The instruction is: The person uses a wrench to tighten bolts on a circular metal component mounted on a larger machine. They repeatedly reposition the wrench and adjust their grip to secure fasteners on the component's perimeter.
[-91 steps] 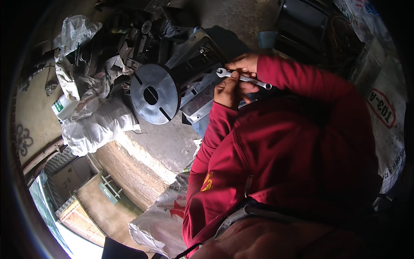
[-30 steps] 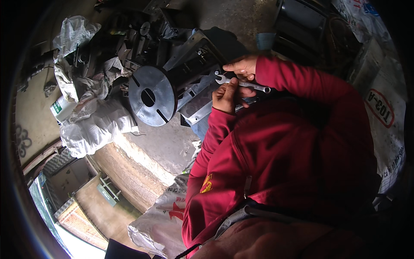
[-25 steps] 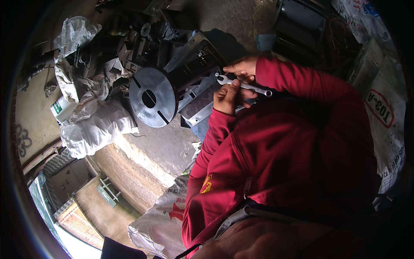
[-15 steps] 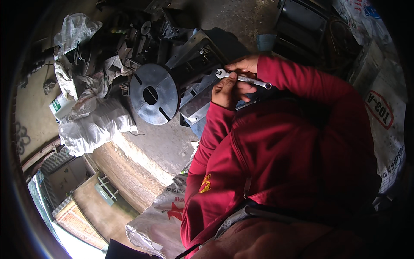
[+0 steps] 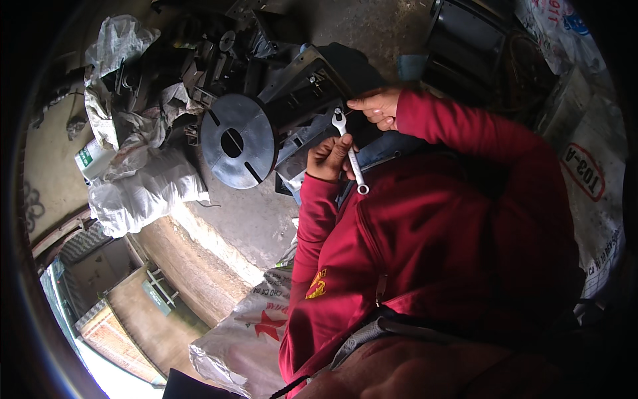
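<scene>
Wrench point(image 5: 355, 163) is aiming approx. 11 o'clock, L hand point(image 5: 325, 158) clamping it; can't tell R hand point(image 5: 381, 110) grip; squaring onto bolt point(image 5: 337, 111) prob. helping.

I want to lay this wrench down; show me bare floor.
Bare concrete lies between the slotted metal disc and red-starred sack; a dimmer patch at top, left of the black casing. Crowded: upper left, metal parts and plastic sheeting.
</scene>
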`<state>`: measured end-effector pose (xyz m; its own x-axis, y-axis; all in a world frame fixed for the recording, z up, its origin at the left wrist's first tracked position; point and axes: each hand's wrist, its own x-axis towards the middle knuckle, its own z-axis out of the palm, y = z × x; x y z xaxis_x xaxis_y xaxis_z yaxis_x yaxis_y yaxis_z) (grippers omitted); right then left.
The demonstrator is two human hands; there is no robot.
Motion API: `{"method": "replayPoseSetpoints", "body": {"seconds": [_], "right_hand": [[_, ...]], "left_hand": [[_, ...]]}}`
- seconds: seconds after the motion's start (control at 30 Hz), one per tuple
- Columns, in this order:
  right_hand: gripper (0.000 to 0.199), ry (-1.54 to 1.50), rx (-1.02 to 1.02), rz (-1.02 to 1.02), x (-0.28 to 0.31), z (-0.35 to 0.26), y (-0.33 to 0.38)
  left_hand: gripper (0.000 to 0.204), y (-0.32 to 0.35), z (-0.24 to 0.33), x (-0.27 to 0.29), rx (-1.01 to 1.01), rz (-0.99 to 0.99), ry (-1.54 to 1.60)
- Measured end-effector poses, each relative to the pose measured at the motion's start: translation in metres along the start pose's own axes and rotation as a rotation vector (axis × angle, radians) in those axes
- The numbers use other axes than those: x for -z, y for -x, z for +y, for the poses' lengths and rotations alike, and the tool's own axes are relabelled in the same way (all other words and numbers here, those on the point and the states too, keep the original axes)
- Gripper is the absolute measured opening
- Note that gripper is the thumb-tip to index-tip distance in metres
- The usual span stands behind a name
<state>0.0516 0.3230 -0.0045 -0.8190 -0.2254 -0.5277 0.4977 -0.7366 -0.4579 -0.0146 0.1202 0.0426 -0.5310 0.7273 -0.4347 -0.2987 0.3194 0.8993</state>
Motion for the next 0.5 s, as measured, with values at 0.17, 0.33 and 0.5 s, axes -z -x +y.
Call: {"method": "replayPoseSetpoints", "body": {"seconds": [0.17, 0.33, 0.5], "right_hand": [[0.026, 0.04, 0.023, -0.007, -0.002, -0.001, 0.0], [0.035, 0.261, 0.074, -0.147, 0.01, -0.001, -0.008], [0.039, 0.308, 0.078, -0.095, 0.012, -0.001, -0.01]], "left_hand": [[0.035, -0.011, -0.007, -0.019, 0.001, -0.049, 0.112], [0.039, -0.025, -0.009, -0.037, -0.004, -0.035, 0.267], [0.037, -0.029, -0.005, -0.035, 0.023, 0.008, 0.277]]}}
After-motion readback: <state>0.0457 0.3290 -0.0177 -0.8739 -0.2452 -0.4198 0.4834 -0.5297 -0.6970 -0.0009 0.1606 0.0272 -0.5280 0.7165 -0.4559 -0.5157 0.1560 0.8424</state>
